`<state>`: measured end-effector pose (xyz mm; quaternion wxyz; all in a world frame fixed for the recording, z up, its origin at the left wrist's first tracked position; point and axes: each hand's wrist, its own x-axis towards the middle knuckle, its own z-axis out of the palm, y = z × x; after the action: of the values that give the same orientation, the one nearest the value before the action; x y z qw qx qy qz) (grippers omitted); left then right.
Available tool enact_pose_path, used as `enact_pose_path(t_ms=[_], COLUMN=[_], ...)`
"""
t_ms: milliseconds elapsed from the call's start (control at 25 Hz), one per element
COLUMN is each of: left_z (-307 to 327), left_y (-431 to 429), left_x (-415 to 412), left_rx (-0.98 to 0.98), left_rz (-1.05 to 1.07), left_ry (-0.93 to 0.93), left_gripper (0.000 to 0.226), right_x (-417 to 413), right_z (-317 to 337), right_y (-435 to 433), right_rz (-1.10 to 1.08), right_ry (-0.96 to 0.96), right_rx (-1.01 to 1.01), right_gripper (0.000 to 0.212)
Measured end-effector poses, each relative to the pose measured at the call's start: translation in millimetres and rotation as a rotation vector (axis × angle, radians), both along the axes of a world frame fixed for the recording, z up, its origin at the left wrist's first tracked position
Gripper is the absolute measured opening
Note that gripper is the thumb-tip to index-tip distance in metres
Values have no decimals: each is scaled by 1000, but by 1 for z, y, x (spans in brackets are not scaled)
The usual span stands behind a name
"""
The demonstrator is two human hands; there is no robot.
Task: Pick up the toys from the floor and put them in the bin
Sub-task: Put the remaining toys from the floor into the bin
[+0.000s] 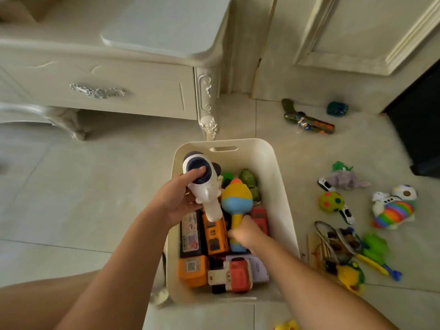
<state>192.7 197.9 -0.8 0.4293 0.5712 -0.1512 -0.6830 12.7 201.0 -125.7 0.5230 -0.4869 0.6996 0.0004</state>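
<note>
Head view: both hands over the bin

We see our left hand point(177, 202) wrapped around a white-and-navy toy point(202, 184), fingers curled tight, above the cream bin point(281, 210). Our right hand point(245, 234) grips the handle of a yellow-and-blue rattle toy point(237, 201), fingers closed, inside the bin. More toys point(357, 222) lie scattered on the tiled floor point(71, 198), right of the bin.

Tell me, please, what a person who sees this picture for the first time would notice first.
The eye goes first to the cream bin in the middle of the floor, already crowded with toys. Above it the left hand holds a white and navy toy, and the right hand grips the handle of a yellow and blue rattle-like toy. To the right of the bin, many bright toys lie scattered on the tiles, such as a rainbow-striped toy.
</note>
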Motion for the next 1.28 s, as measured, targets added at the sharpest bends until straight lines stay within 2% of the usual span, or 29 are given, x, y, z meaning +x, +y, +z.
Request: enact_pose_path(t_ms=[80,160,200,280,360,440,520,600,760,920,1040,1080,1160,1280], left_z=[-7,-16,-22,-29,-31,-30,-28,-26,-41,-56,-52,-55,-61,-66], left_y=[4,8,8,8,8,6,5,6,9,12,8,6,5,6], left_x=[-7,-14,-17,-25,-35,-46,-58,-73,-89,-90,-98,-99,-96,-91], left_rx=[28,62,68,57,11,-35,-57,-44,39,139,91,81,77,86], left_rz=[-57,-124,-154,-179,-210,-244,-310,-362,-375,-430,-573,-602,-641,-650], left_ry=[-5,5,1,-17,-49,-37,22,89,164,-127,-395,-430,-444,-436], left_gripper=[28,30,34,39,40,44,40,35,41,37,44,47,57,61], right_x=[-2,-3,-5,-11,-16,-15,-15,-19,-29,-23,-27,-25,-19,-20], right_z=[-24,-4,9,38,68,99,120,130,120,97,89,88,86,84], right_y=[2,1,-2,-13,-23,-27,-28,-28,-25,0,2,1,6,10], right_rz=[170,245,209,-73,-295,-285,-256,-190,-36,213,285,311,445,485], right_ry=[128,187,170,46,-37,-92,-218,-240,105,436,490,536,682,701], right_rx=[-1,0,-11,-21,-172,-301,-258,-200,-318,-473,-444,-450,-548,-584], right_gripper=[56,56,49,37,36,42,58,74,67,61,57,55,47,49])
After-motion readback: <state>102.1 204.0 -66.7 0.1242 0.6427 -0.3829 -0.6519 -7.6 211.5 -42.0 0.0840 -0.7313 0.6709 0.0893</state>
